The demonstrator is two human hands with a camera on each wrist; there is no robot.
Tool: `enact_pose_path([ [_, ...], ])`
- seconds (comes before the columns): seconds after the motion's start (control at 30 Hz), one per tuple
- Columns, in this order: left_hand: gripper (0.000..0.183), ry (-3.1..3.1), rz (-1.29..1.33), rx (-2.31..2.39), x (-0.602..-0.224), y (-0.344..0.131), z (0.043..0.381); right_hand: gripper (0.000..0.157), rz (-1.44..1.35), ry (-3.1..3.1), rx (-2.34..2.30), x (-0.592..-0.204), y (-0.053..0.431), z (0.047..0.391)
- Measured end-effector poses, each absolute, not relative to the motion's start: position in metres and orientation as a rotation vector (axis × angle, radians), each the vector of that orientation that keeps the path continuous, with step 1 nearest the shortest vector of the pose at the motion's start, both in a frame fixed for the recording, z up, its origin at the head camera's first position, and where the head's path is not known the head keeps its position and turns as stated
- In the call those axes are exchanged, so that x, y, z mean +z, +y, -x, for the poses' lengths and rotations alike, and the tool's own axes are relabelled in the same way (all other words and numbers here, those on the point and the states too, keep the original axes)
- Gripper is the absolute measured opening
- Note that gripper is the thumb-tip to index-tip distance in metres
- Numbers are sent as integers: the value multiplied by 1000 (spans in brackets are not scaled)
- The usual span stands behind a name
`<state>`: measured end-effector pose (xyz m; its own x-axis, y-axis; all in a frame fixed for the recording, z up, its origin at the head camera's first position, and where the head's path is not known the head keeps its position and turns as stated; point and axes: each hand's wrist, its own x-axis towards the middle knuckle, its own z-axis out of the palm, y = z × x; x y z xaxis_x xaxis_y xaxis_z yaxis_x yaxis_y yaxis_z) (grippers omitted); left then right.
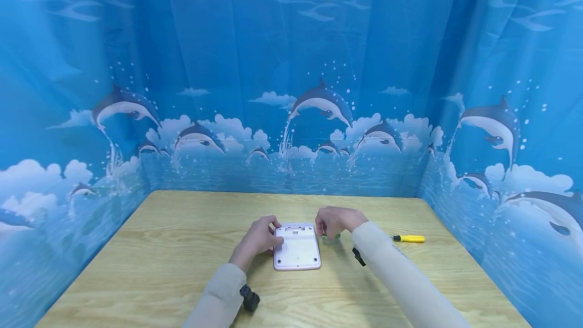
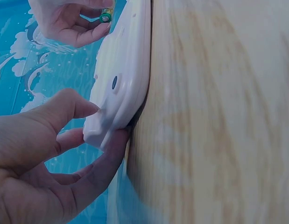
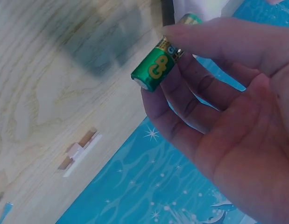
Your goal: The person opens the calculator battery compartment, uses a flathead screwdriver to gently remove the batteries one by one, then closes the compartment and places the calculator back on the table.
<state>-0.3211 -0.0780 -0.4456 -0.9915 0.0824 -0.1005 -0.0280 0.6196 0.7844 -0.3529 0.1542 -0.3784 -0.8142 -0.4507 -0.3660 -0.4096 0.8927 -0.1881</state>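
A flat white device [image 1: 297, 252], its kind not shown, lies underside up on the table. Small dark feet mark its corners, and an uncovered battery compartment [image 1: 295, 229] shows at its far end. My left hand [image 1: 261, 237] grips the device's left far corner, thumb on top and fingers at the edge in the left wrist view. Beside the right edge, my right hand [image 1: 337, 220] pinches a green and gold battery [image 3: 153, 67] between thumb and fingers. More green and gold shows past the thumb; whether that is a second battery I cannot tell.
A yellow-handled screwdriver [image 1: 409, 238] lies right of the right forearm. A small pale plastic piece [image 3: 79, 151] sits near the table edge in the right wrist view. The wooden table [image 1: 182, 267] is bounded by a blue dolphin-print curtain [image 1: 273, 39].
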Motion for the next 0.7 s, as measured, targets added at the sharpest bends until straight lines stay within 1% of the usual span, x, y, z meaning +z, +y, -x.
enact_pose_path([
  [0.7, 28, 2710, -70, 1321, -444, -78, 318, 39, 537, 2653, -196, -383, 174, 355],
])
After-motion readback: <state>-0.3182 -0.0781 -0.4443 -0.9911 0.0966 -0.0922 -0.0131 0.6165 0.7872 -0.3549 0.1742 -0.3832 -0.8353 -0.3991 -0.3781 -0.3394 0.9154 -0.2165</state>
